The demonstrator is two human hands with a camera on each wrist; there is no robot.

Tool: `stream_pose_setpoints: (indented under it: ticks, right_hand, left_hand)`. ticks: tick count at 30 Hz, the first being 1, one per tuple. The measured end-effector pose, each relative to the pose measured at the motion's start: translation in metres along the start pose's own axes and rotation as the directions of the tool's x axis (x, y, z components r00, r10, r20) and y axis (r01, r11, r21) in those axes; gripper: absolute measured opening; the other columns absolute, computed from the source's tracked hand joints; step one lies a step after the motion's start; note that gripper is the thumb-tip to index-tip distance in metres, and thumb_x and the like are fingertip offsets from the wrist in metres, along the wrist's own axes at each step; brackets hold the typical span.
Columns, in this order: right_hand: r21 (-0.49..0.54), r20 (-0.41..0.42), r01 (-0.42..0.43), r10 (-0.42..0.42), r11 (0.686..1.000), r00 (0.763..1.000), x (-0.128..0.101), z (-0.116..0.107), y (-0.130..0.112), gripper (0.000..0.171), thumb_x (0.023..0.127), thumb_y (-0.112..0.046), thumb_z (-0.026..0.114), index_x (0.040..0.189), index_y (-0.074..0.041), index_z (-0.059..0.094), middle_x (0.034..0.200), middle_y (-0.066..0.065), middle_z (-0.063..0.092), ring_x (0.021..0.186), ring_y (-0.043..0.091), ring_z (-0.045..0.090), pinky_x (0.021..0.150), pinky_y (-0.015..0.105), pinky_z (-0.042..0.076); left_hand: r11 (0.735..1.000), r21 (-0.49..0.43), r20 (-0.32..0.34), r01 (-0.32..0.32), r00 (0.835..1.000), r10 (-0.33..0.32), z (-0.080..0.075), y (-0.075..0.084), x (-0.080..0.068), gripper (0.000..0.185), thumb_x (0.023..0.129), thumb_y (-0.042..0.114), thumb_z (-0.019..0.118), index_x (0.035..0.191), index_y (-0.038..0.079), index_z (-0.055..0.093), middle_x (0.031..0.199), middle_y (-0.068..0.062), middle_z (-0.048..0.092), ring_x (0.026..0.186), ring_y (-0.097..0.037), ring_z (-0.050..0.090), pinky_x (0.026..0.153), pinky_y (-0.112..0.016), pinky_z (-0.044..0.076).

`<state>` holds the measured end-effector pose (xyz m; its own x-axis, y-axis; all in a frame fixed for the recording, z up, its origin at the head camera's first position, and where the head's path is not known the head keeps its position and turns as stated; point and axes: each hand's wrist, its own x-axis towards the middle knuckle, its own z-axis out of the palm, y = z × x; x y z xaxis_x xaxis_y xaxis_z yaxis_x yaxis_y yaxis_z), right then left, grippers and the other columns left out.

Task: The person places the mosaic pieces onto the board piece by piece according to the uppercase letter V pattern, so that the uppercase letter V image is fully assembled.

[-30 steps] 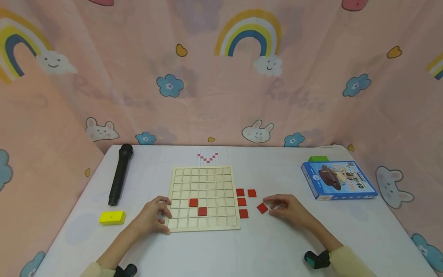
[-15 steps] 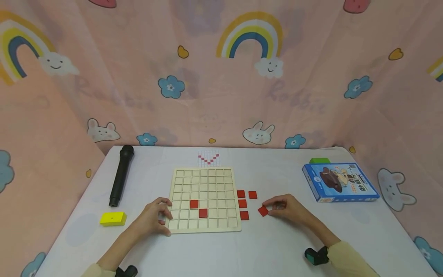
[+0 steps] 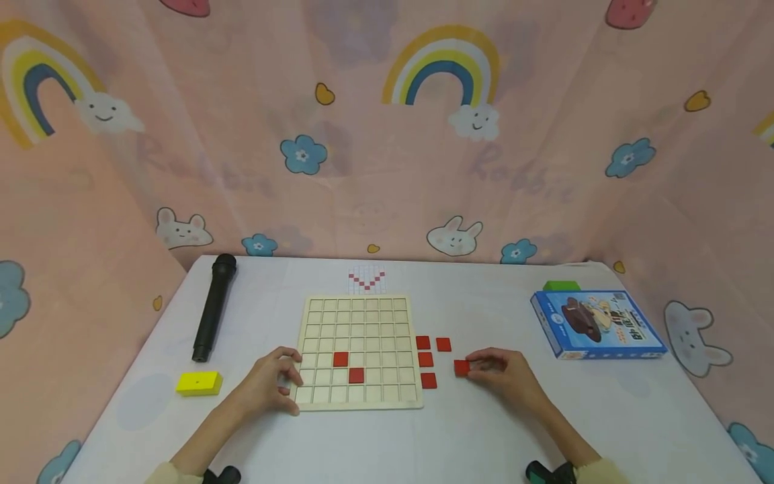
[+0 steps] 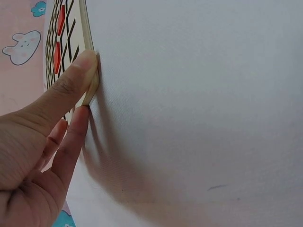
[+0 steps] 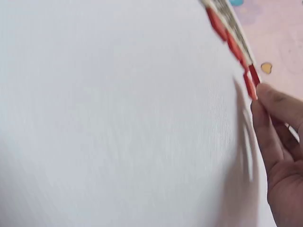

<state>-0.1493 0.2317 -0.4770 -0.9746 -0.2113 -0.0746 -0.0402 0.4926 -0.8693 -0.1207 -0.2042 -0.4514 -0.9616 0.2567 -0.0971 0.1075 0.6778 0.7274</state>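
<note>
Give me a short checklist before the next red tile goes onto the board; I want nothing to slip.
1. Right hand pinches a red tile: ok.
2. Left hand grips the wooden board at its near-left corner: ok.
3. Free cells around the two placed tiles: ok.
4. Spare tiles lie off the board's right edge, apart from it: ok.
5. Pattern card beyond the board readable: cannot tell.

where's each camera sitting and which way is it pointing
Head: worn on the head, looking forward and down at the table, grid board and both forearms.
Left wrist: low beside the left hand, facing the board's edge; thumb and fingers show.
Right wrist: low beside the right hand, facing the red tile that its fingers pinch.
Shared: the head and right wrist views both show that tile.
</note>
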Motion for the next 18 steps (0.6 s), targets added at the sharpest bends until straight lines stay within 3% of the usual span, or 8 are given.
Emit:
stream_pose_setpoints:
  ticks: [8,18]
  right_hand:
    - [0.061,-0.113,-0.103,0.109,0.993,0.988,-0.004,0.026,-0.023,0.03,0.082,-0.01,0.075,0.11,-0.003,0.069,0.109,0.013,0.068,0.093,0.023,0.068,0.084,0.028,0.054]
    - [0.089,-0.148,-0.057,0.07,0.994,0.986,0.006,0.046,-0.04,0.03,0.079,-0.007,0.077,0.107,-0.004,0.07,0.11,0.012,0.067,0.091,0.023,0.069,0.08,0.027,0.055]
  left_hand:
    - [1.0,0.001,-0.006,0.015,1.0,-0.015,0.001,-0.001,0.002,0.038,0.05,-0.002,0.091,0.076,0.007,0.065,0.118,-0.011,0.055,0.098,-0.026,0.054,0.062,-0.018,0.052]
    - [1.0,0.005,-0.015,-0.01,1.0,0.01,0.002,-0.002,0.0,0.038,0.05,-0.003,0.091,0.076,0.006,0.064,0.117,-0.011,0.054,0.094,-0.024,0.054,0.062,-0.018,0.052]
